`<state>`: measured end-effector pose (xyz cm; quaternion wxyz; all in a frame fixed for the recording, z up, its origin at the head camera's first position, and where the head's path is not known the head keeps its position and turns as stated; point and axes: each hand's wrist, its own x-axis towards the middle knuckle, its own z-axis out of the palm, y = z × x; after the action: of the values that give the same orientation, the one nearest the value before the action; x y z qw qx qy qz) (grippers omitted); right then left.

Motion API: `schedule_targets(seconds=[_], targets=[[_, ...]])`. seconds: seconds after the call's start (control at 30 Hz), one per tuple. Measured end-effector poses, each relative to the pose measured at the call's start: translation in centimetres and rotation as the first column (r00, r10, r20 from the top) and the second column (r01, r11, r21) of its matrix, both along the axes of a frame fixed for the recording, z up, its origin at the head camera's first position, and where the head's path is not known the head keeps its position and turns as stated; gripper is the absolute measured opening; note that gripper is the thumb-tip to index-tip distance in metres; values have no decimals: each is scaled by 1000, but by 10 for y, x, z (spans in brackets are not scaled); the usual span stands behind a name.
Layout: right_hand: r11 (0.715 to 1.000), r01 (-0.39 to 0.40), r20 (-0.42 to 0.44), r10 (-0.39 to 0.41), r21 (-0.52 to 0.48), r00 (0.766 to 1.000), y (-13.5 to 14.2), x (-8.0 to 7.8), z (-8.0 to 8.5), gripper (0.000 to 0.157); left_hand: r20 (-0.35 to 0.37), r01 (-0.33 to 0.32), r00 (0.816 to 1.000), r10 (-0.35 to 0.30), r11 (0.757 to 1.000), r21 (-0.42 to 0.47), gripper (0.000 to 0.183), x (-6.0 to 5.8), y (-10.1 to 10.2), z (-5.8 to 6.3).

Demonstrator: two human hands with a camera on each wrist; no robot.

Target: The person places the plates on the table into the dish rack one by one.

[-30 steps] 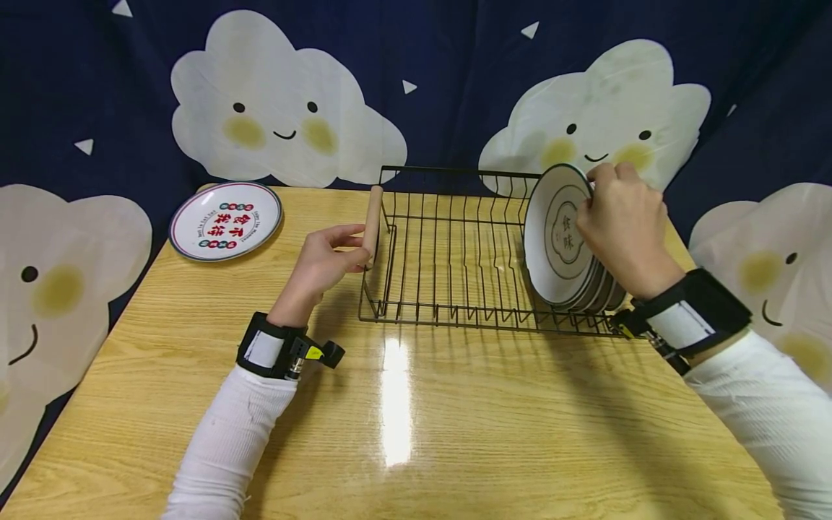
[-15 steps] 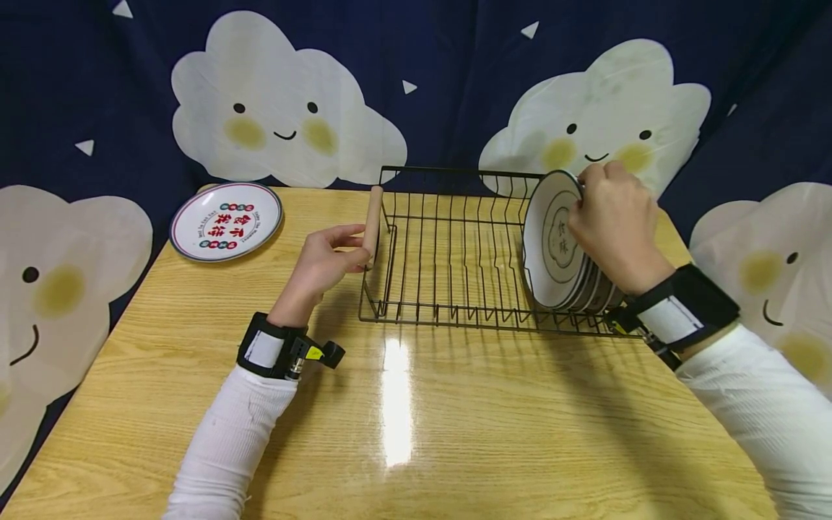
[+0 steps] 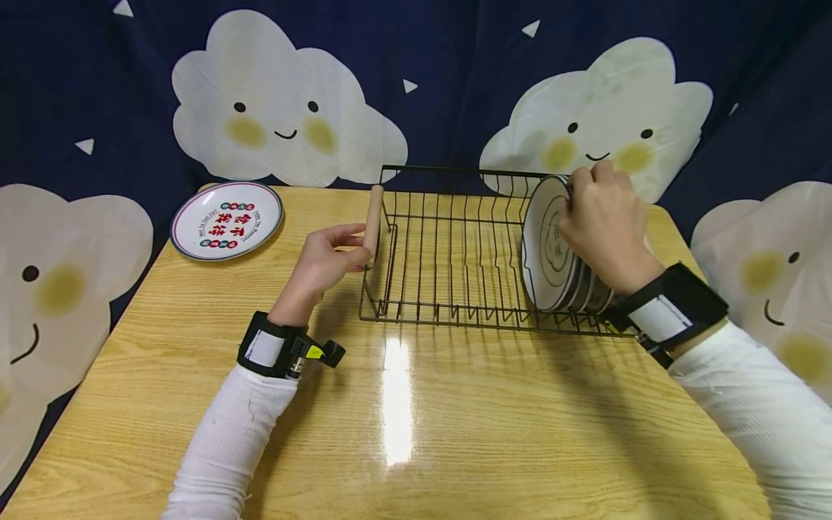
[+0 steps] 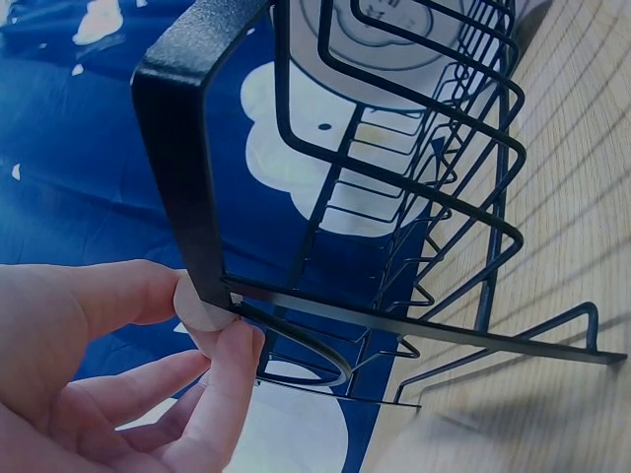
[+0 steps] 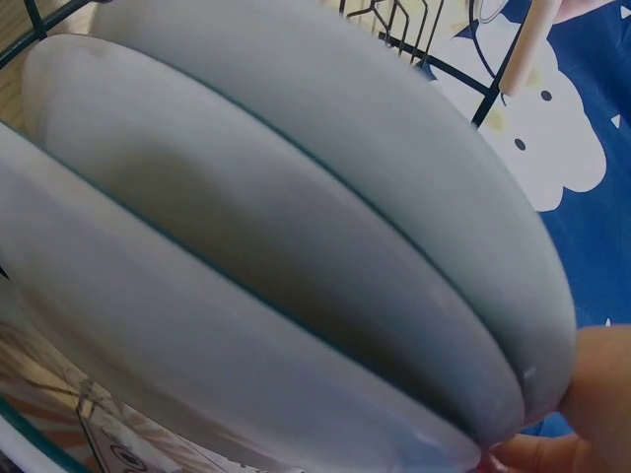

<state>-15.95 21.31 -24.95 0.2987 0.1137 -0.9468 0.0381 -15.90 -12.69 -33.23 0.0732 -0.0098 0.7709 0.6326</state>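
My left hand (image 3: 328, 260) holds the pale wooden handle (image 3: 373, 225) at the left end of a black wire dish rack (image 3: 455, 324). In the left wrist view, thumb and fingers (image 4: 237, 370) pinch that handle's round end. On the right side of the rack, my right hand (image 3: 604, 224) grips the upper rim of a white plate (image 3: 542, 238) with dark line decoration, standing on edge and leaning slightly. More plates (image 3: 594, 297) stand close behind it, partly covered by my right hand. Gaps show between the plates' pale backs (image 5: 227, 325) in the right wrist view.
A white plate (image 3: 226, 221) with red characters and a dark rim lies at the table's back left. Rack slots between the handle and the plates hold nothing. Wooden table (image 3: 494, 426) extends in front; a dark blue cloud-patterned cloth (image 3: 448, 72) hangs behind.
My right hand has moved left and slightly down, and the plate it grips has lowered and settled among the rack's wires. My left hand stays on the handle.
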Motion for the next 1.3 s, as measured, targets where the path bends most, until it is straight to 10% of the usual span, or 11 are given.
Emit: schedule_targets(seconds=[1.3], targets=[[999,-26,72,29,-40,997,-14,6,-3,33,-7,2,1000,-2,1000,18,47,1,0,0]])
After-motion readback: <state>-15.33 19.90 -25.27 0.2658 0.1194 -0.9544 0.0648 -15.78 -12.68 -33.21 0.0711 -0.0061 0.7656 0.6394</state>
